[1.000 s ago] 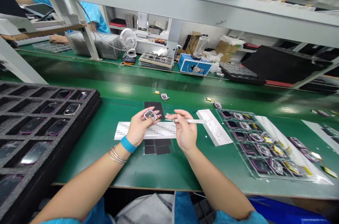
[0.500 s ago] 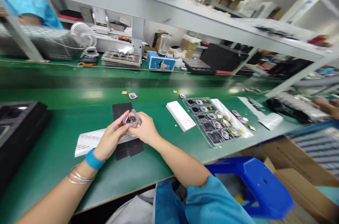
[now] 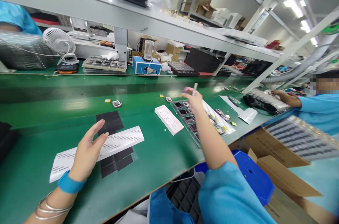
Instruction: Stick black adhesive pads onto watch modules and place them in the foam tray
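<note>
My left hand (image 3: 88,149) hovers over a printed white paper strip (image 3: 122,142), thumb and fingers apart with nothing between them. Under the strip lie black rectangular sheets (image 3: 109,122). Out to the right, my right hand (image 3: 194,101) is raised over the back of a clear plastic tray (image 3: 196,138). Its fingers close on a small pink device housing (image 3: 186,89), and a slim grey tool (image 3: 195,88) sticks up from the same hand. The tray carries rows of small dark-screened devices (image 3: 182,112); my forearm hides part of them.
Left of the tray lies a white block (image 3: 168,119). Loose housings (image 3: 116,104) and yellow battery-like pieces (image 3: 107,100) are scattered farther back. A blue machine (image 3: 147,65) and a white fan (image 3: 59,42) stand under the shelf. A co-worker (image 3: 317,107) is at the right.
My right hand has left my left hand and moved right to the tray, carrying the pink housing and grey tool. My left hand has let go and opened. The view has shifted right.
</note>
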The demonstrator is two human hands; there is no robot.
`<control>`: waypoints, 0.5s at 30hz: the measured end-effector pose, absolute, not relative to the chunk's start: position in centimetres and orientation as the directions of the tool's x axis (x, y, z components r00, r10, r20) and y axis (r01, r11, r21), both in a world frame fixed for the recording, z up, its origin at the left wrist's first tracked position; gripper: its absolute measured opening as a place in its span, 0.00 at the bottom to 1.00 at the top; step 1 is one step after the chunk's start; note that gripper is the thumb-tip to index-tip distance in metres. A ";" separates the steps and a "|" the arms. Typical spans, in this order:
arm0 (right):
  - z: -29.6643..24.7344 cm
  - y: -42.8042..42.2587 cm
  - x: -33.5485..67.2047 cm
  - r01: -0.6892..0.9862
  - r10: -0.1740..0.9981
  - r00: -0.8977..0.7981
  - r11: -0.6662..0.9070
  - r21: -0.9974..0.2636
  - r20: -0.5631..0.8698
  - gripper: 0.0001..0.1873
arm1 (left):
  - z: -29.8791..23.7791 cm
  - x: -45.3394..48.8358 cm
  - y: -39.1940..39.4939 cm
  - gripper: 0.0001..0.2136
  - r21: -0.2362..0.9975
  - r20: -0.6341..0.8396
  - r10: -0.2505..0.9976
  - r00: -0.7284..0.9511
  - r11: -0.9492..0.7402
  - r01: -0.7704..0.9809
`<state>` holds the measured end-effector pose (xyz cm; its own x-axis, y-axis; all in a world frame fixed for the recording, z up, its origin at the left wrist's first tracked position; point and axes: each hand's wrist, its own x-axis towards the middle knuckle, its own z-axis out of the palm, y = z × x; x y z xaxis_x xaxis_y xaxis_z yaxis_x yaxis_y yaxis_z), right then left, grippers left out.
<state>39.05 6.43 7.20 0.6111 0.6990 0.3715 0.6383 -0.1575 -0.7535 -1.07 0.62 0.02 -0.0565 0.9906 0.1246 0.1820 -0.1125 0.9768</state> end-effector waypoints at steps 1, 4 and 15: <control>7.3 6.2 41.6 0.666 0.661 0.642 -0.230 -0.710 0.388 0.25 | 0.2 -1.0 0.6 0.22 0.976 0.123 0.991 -0.061 -0.109 0.188; 7.2 5.0 47.7 0.697 0.611 0.682 -0.380 -0.608 0.401 0.24 | 0.5 -0.8 0.4 0.21 0.975 0.116 0.990 -0.077 -0.099 0.199; 3.6 6.7 53.1 0.830 0.823 0.540 -0.485 -0.274 0.178 0.07 | -0.5 -1.1 1.5 0.20 0.975 0.108 0.987 -0.119 -0.081 0.207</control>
<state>53.09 6.71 3.61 0.5398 0.8228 0.1776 0.8301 -0.4854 -0.2743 -1.09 1.54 -0.47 -0.1194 0.9870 0.1076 0.2067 -0.0813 0.9750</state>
